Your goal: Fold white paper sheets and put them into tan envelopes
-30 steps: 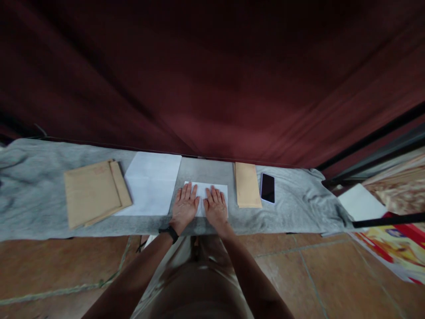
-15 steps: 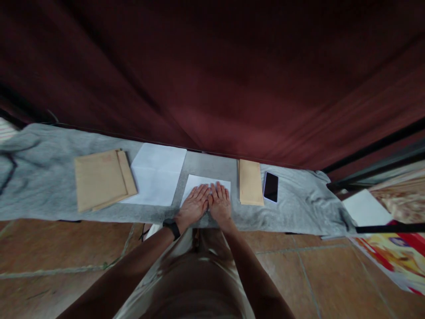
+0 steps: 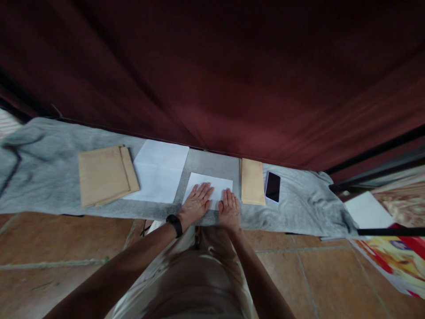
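A white sheet of paper (image 3: 215, 182), seemingly folded, lies on the grey cloth in front of me. My left hand (image 3: 198, 201) rests flat on its left part with the fingers spread. At its lower right corner lies my right hand (image 3: 229, 211), palm down, fingers stretched out and close together. Neither hand grasps anything. To the left are larger white sheets (image 3: 161, 170) with a faint crease across them. Brown envelopes (image 3: 104, 175) overlap the left edge of those sheets. Right of my right hand, narrower brown envelopes (image 3: 253, 181) form a small stack.
A phone (image 3: 272, 187) with a dark screen lies right of the narrow envelopes. Grey cloth (image 3: 305, 201) covers the long, narrow table. Dark red fabric (image 3: 212, 88) hangs behind it. At far right are a white flat piece (image 3: 369, 210) and a colourful printed package (image 3: 395, 261).
My hands have moved apart: the right has slid toward the paper's right edge, while the left stays on the left part. The view has shifted slightly.
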A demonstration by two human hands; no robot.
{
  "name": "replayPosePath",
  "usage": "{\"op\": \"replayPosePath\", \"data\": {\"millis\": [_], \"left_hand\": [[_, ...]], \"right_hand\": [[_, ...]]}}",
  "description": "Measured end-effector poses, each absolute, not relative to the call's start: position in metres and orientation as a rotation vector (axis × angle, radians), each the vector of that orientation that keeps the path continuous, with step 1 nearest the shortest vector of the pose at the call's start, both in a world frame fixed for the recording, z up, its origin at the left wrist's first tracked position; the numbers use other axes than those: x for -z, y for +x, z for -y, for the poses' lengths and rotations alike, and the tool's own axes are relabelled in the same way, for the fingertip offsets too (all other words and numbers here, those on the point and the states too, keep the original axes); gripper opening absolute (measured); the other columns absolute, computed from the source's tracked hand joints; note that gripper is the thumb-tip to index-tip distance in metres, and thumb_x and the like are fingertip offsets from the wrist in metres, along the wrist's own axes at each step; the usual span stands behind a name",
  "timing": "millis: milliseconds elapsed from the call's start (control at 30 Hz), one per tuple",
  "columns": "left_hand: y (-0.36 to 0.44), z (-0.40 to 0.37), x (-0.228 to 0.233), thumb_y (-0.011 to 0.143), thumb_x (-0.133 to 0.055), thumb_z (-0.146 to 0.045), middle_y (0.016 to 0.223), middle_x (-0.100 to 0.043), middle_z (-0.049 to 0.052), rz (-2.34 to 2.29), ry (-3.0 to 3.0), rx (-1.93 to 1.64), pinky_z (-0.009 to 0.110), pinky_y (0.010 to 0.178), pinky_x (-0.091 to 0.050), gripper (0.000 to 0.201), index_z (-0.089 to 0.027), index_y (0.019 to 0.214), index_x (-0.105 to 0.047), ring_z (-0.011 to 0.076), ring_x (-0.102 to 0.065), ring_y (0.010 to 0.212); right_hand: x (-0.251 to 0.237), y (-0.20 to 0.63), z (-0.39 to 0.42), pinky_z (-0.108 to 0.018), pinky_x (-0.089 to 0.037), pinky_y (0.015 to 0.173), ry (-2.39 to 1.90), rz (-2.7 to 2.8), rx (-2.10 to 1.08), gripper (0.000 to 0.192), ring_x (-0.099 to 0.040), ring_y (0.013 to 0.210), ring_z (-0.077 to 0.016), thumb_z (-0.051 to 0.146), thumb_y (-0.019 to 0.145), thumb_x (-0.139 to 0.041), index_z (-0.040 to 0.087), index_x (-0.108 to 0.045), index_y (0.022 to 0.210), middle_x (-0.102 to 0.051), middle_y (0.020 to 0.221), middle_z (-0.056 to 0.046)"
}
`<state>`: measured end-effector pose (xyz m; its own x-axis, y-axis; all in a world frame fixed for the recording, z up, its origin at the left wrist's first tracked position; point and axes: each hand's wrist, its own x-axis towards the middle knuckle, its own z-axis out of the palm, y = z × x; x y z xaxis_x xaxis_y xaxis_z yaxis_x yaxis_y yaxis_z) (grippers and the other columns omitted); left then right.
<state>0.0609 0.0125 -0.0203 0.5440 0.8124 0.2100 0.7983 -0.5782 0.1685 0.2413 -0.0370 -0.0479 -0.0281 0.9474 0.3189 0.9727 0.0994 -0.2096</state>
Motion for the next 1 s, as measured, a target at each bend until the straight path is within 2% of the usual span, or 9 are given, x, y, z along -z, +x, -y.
{"op": "replayPosePath", "data": {"millis": [167, 300, 433, 567, 667, 1000], "left_hand": [[0.063, -0.012, 0.017, 0.101, -0.038, -0.029, 0.163, -0.039, 0.014, -1.436, 2.711, -0.373, 0.054, 0.127, -0.022, 0.054, -0.014, 0.152, -0.048, 0.0297, -0.032, 0.153], [0.063, -0.012, 0.017, 0.101, -0.038, -0.03, 0.163, -0.039, 0.013, -1.434, 2.708, -0.366, 0.054, 0.126, -0.023, 0.055, -0.015, 0.153, -0.048, 0.0298, -0.031, 0.154], [0.063, -0.013, 0.018, 0.099, -0.039, -0.028, 0.164, -0.038, 0.013, -1.423, 2.719, -0.325, 0.054, 0.127, -0.02, 0.057, -0.017, 0.155, -0.045, 0.029, -0.029, 0.155], [0.062, -0.013, 0.02, 0.096, -0.04, -0.024, 0.163, -0.038, 0.015, -1.406, 2.737, -0.265, 0.054, 0.127, -0.017, 0.058, -0.012, 0.153, -0.046, 0.0289, -0.026, 0.156], [0.06, -0.013, 0.021, 0.097, -0.038, -0.022, 0.163, -0.038, 0.015, -1.4, 2.743, -0.294, 0.053, 0.128, -0.018, 0.057, -0.01, 0.151, -0.048, 0.0284, -0.026, 0.156], [0.055, -0.013, 0.021, 0.101, -0.036, -0.023, 0.163, -0.04, 0.011, -1.395, 2.753, -0.431, 0.05, 0.128, -0.02, 0.054, -0.016, 0.153, -0.046, 0.025, -0.026, 0.156]], "right_hand": [[0.047, 0.247, 0.045, -0.051, -0.033, 0.12, -1.883, 1.962, 0.105, 0.053, -0.039, 0.148, -0.0288, 0.025, 0.106, -0.033, 0.007, -0.039, 0.157, -0.045, 0.158, -0.02], [0.037, 0.241, 0.034, -0.052, -0.033, 0.12, -1.812, 2.018, 0.026, 0.053, -0.039, 0.149, -0.027, 0.022, 0.105, -0.035, 0.011, -0.04, 0.156, -0.045, 0.158, -0.018], [0.028, 0.224, 0.014, -0.045, -0.03, 0.124, -1.751, 2.087, -0.038, 0.051, -0.036, 0.151, -0.0227, 0.022, 0.105, -0.036, 0.011, -0.043, 0.155, -0.043, 0.16, -0.015], [0.028, 0.211, 0.0, -0.043, -0.028, 0.125, -1.739, 2.143, -0.108, 0.048, -0.036, 0.151, -0.0217, 0.025, 0.107, -0.035, 0.009, -0.049, 0.151, -0.044, 0.159, -0.015], [0.031, 0.208, -0.004, -0.043, -0.027, 0.125, -1.763, 2.14, -0.104, 0.049, -0.036, 0.151, -0.0227, 0.028, 0.109, -0.034, 0.008, -0.048, 0.151, -0.044, 0.16, -0.015], [0.03, 0.208, -0.002, -0.047, -0.024, 0.124, -1.841, 2.11, -0.097, 0.05, -0.031, 0.153, -0.025, 0.031, 0.11, -0.032, 0.013, -0.044, 0.155, -0.039, 0.162, -0.012]]}}
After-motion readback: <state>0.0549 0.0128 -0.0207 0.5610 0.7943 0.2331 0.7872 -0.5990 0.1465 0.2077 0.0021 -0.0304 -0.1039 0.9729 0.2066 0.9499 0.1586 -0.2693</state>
